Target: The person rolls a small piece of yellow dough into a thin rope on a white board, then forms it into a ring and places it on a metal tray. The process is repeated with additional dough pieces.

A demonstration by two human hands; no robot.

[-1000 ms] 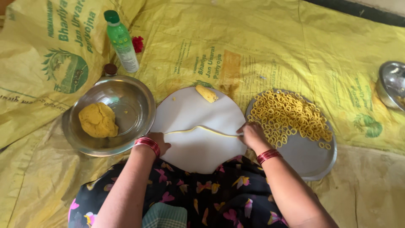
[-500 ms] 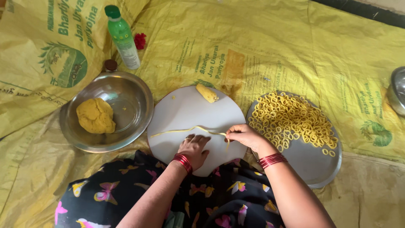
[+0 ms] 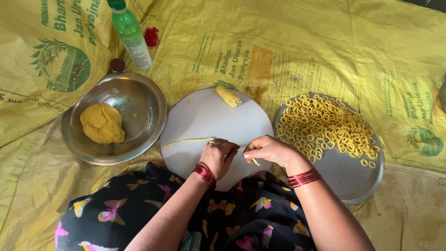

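A round white board (image 3: pixel 204 116) lies in front of me with a thin yellow dough rope (image 3: pixel 188 141) stretched across its near part. My left hand (image 3: pixel 222 155) rests curled on the rope's right end. Close beside it, my right hand (image 3: pixel 267 149) pinches a short piece of the dough strand (image 3: pixel 255 161) between fingertips. A small lump of dough (image 3: pixel 228 96) sits at the board's far edge. To the right, a steel plate (image 3: pixel 353 176) holds several small yellow dough rings (image 3: pixel 325 128).
A steel bowl (image 3: pixel 148 100) at the left holds a large dough ball (image 3: pixel 102 123). Behind it stand a green-capped bottle (image 3: pixel 131 33), a small brown cap (image 3: pixel 117 65) and a red flower (image 3: pixel 151 36). Yellow printed sacks (image 3: pixel 302 51) cover the floor.
Both hands came together from the rope's two ends toward the board's near right. The rope is shorter now, and my right hand holds a short piece of it.
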